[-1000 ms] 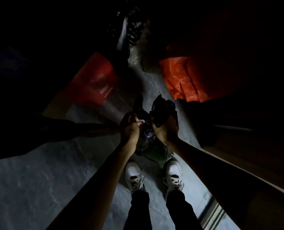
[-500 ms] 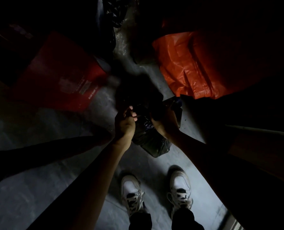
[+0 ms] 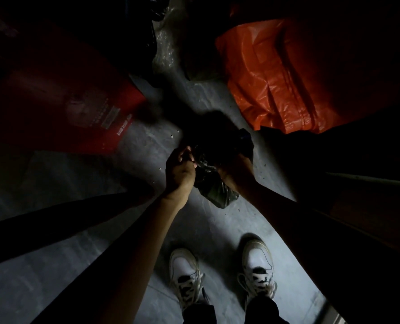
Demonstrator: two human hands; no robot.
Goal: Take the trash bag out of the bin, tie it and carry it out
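Note:
A small black trash bag hangs between my two hands over a dim grey floor. My left hand pinches the bag's gathered top from the left. On the right side of that top, my right hand grips it. The bag's upper part is blurred and dark above the hands. Its filled lower end points toward my feet. No bin is visible.
A large orange plastic bag lies at the upper right, and a red bag with white print at the left. Dark bags and clear wrap sit at the top centre. My two white shoes stand below. A ledge runs along the right.
The view has tipped forward, so my shoes sit lower in the frame. Both hands have kept hold of the bag's top, which is now blurred with motion.

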